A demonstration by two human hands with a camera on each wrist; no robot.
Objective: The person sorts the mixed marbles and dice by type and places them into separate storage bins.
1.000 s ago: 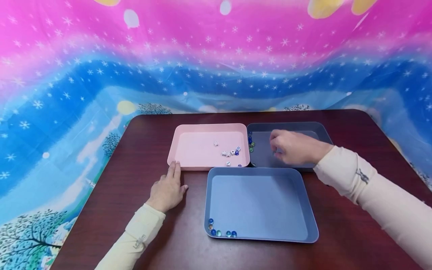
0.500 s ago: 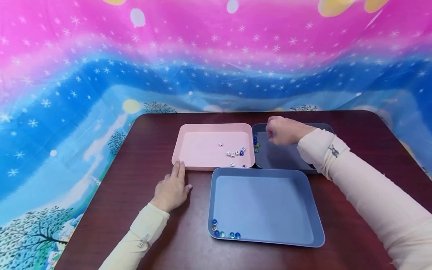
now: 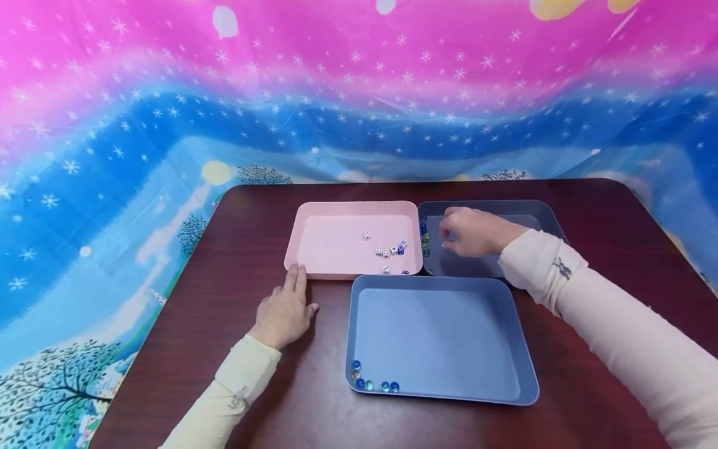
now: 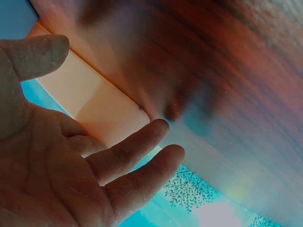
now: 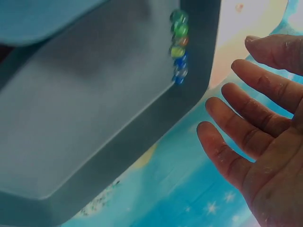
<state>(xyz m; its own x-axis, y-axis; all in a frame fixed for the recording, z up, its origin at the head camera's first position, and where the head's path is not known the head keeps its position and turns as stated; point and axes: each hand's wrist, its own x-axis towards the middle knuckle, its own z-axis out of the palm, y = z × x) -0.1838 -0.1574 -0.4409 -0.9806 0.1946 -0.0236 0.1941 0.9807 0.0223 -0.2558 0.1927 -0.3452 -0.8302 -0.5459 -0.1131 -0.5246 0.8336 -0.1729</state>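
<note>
In the head view my right hand [image 3: 471, 232] is over the dark grey tray [image 3: 538, 215], close to its left side. The right wrist view shows that hand's fingers [image 5: 253, 123] apart and loosely bent, with nothing between them. Several glass marbles [image 5: 180, 45], blue, green and yellowish, lie in a row along that tray's side wall. My left hand [image 3: 283, 315] has two fingertips at the front left corner of the pink tray [image 3: 325, 240]. Its fingers are loosely extended in the left wrist view and hold nothing.
Several white and blue dice [image 3: 386, 252] lie in the right part of the pink tray. A blue-grey tray [image 3: 437, 330] stands in front, with several marbles [image 3: 361, 383] in its near left corner. All rest on a dark red-brown table [image 3: 196, 312] before a printed cloth [image 3: 359, 93].
My right hand has moved left across the dark grey tray, nearer the marble row, then a little toward me. The left hand has stayed at the pink tray's corner. The head view has shifted slightly.
</note>
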